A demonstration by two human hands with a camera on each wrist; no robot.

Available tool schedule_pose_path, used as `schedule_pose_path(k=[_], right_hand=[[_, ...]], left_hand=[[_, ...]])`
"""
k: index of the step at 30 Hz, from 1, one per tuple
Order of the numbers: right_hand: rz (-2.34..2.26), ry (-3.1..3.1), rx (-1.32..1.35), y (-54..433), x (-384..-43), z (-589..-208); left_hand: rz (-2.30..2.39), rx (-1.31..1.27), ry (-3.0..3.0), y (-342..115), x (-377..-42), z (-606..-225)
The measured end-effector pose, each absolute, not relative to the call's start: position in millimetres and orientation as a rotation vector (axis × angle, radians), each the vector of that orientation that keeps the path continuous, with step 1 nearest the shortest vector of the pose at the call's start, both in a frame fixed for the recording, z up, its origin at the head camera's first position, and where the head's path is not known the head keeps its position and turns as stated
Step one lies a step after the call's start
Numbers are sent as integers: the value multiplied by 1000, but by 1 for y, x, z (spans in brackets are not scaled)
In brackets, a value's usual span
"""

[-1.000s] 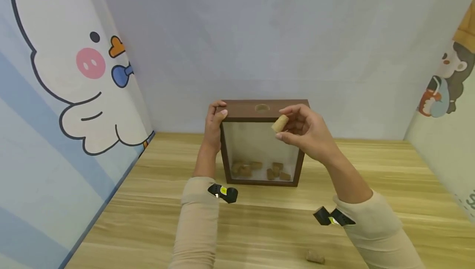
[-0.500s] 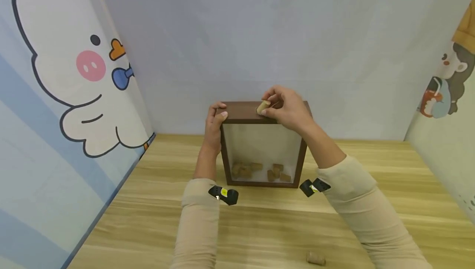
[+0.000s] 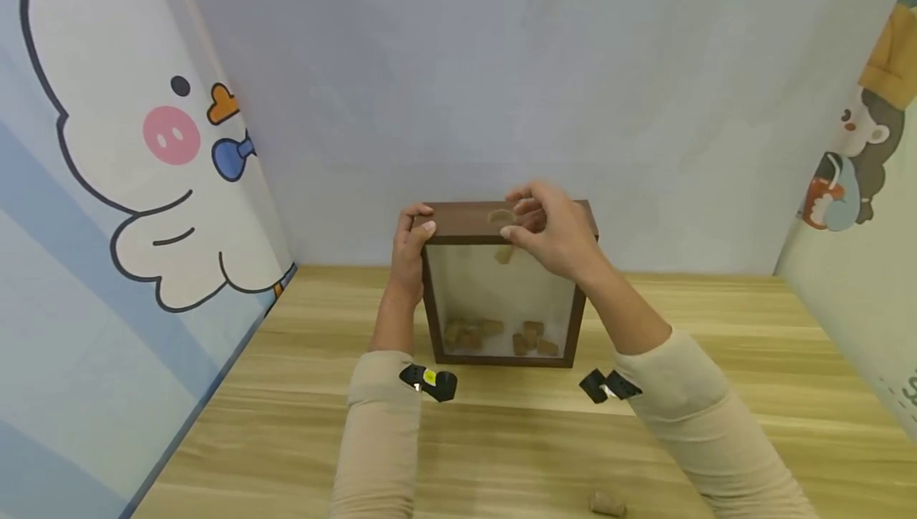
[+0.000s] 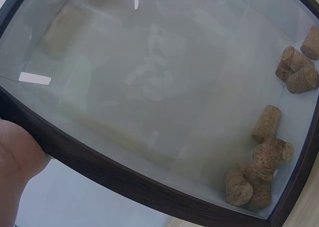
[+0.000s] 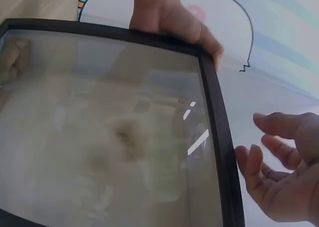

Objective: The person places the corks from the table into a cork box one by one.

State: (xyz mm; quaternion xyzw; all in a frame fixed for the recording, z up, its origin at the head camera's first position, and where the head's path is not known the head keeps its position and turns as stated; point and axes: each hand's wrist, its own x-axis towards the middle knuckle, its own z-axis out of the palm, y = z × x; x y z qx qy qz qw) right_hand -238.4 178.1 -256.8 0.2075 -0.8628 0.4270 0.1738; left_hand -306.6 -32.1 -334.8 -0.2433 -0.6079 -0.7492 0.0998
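Note:
A dark wooden frame box (image 3: 458, 223) with a clear front stands upright on the table. Its top has a round hole (image 3: 501, 217). My left hand (image 3: 410, 248) grips the box's upper left corner, thumb in front. Beside the hole is my right hand (image 3: 560, 234), fingers parted and holding nothing; in the right wrist view they are loosely bent near the frame's edge. Inside, just under the hole, a blurred cork (image 3: 505, 255) is in mid-air. Several corks (image 4: 266, 157) lie in two groups at the bottom of the box.
One loose cork (image 3: 607, 503) lies on the wood-grain table (image 3: 501, 447) near its front edge. A pale cloth wall (image 3: 458, 105) rises close behind the box. Printed cartoon panels stand at the left and right sides.
My right hand moved left and up to the hole with a cork and let it go. That cork is now inside the box, below the hole. The left hand keeps its grip on the corner.

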Motion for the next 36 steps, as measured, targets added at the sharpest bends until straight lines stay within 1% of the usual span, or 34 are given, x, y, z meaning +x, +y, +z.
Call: schedule_pose_path(k=[5, 12, 19, 24, 28, 36], right_hand=[[1207, -2303, 759, 194, -209, -280], [1249, -2322, 854, 222, -180, -300], [1330, -2342, 945, 236, -162, -315], [1388, -2371, 1007, 241, -149, -327], [1401, -2425, 1015, 244, -141, -340], [1503, -2477, 988, 252, -136, -366]], left_hand=[[-2212, -720, -1770, -29, -296, -327], [-2202, -751, -1758, -26, -299, -326], [-2196, -740, -1770, -29, -299, -328], [-2197, -747, -1785, -31, -309, -339], [-2200, -743, -1783, -32, -318, -347], [-2205, -730, -1737, -31, -319, -348]])
